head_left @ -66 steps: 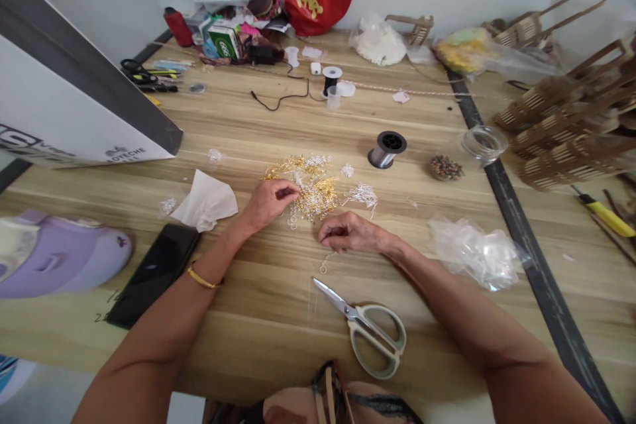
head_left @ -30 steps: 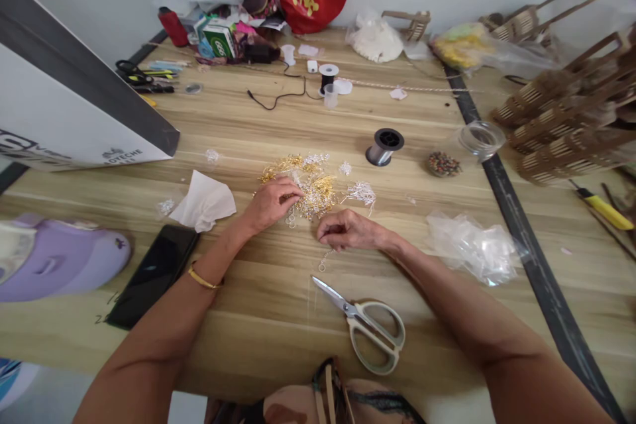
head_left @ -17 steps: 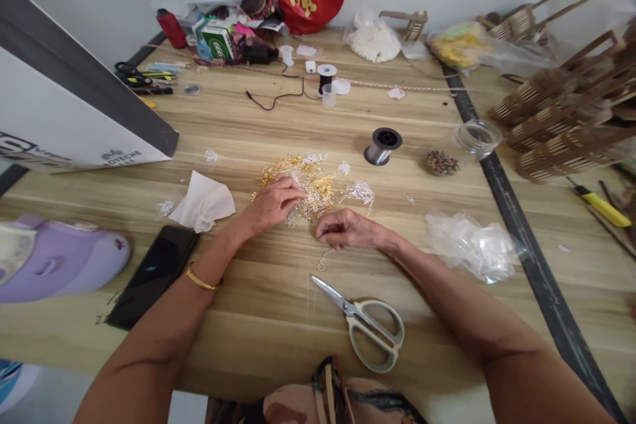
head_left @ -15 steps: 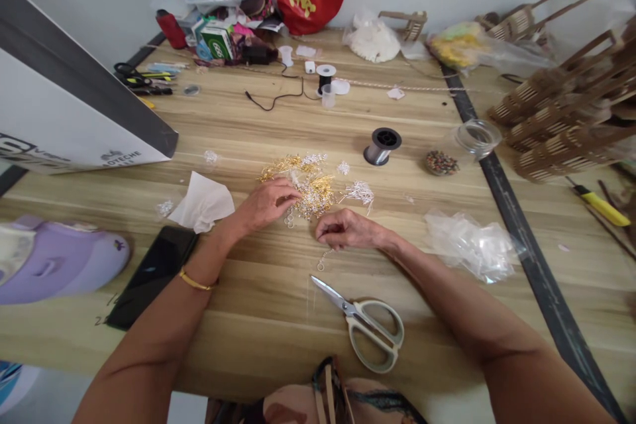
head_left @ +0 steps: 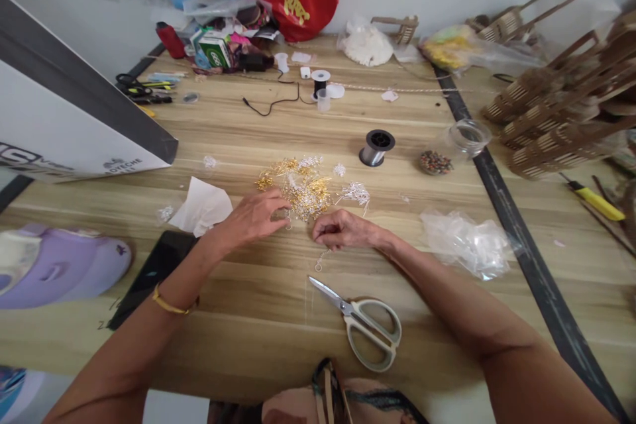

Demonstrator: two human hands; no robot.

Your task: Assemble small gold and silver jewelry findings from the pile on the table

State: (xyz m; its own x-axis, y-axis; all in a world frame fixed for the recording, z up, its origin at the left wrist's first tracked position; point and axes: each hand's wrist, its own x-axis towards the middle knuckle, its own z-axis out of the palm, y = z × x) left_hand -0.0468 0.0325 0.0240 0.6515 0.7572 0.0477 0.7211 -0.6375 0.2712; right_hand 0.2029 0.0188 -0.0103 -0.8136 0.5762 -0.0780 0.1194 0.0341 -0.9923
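My right hand (head_left: 345, 230) is closed, fingers curled in, beside the near edge of a pile of beads and findings. From under it hangs a short thin silver chain (head_left: 325, 255) ending in a small ring. My left hand (head_left: 258, 215) is at the pile's left edge, thumb and fingertips drawn together near small silver rings (head_left: 288, 222); anything pinched there is too small to make out. The gold and silver pile (head_left: 308, 195) lies between and beyond both hands. Below the right hand rest scissors (head_left: 360, 324) with cream handles, blades nearly together.
A wire spool (head_left: 376, 148), a jar of beads (head_left: 462, 142) and clear plastic bags (head_left: 467, 245) lie to the right. At left are a white paper (head_left: 201, 205), a black phone (head_left: 152, 278) and a large box (head_left: 84, 112). Wooden baskets (head_left: 551, 106) stack at far right.
My left hand has drawn back slightly leftward from the pile. My right hand stays closed in about the same place with the chain below it. The whole view has shifted a little.
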